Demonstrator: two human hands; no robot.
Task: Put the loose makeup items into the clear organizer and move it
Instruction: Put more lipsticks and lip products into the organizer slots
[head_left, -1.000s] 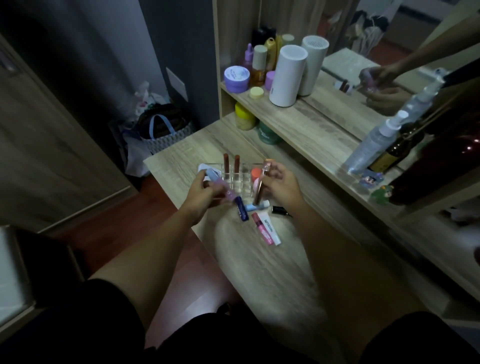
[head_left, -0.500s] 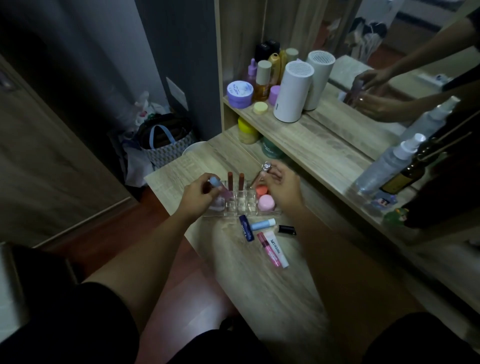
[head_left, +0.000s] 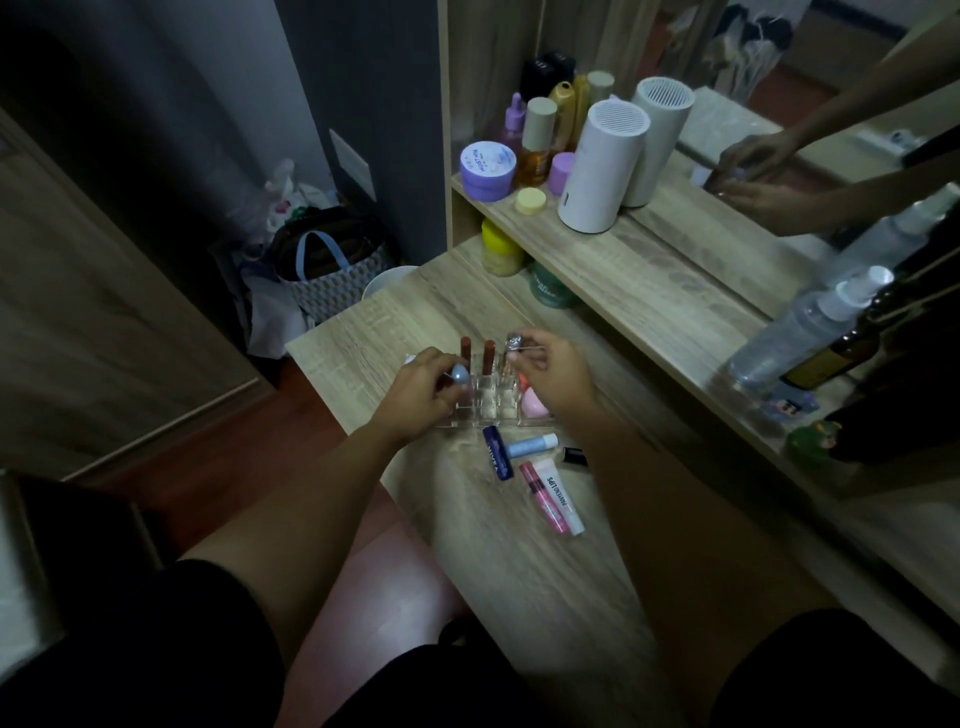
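Loading step in hand: left hand clamps a blue-capped tube and right hand a silver-capped tube over the organizer; next, seat both upright in free slots.

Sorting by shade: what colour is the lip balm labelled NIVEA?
Dark blue lip balm, seen in the head view.

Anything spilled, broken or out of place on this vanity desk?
Nothing spilled or damaged. Five items lie loose beside the clear acrylic organizer: dark blue lip balm stick, pale blue tube, small black cap, pink gloss tube, white tube.
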